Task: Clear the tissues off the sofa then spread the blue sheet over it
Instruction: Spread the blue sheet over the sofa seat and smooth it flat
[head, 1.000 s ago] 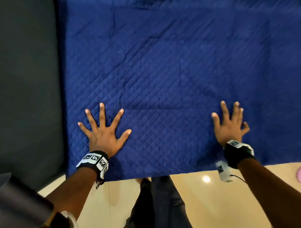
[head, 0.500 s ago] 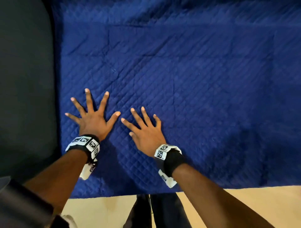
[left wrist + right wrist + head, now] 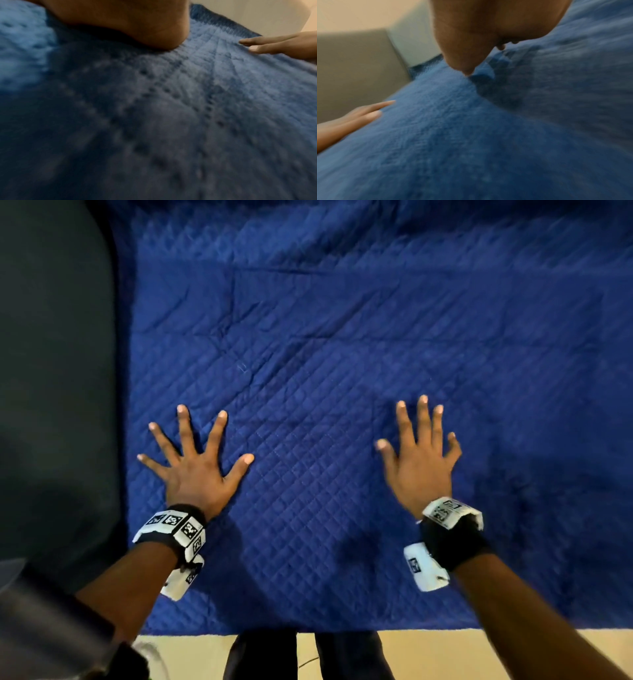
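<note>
Left hand and right hand lie palm-down, well apart, fingers spread straight.

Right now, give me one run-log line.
stage: smoothing | blue sheet: spread | left hand: flat on it | right hand: open

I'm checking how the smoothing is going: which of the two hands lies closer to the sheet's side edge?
The left hand: its fingers are spread flat near the blue sheet's left edge, beside the dark sofa. The right hand lies out toward the middle.

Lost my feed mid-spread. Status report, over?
Left hand and right hand open, flat on blue sheet. Sheet spread over sofa, some creases. No tissues in view.
</note>
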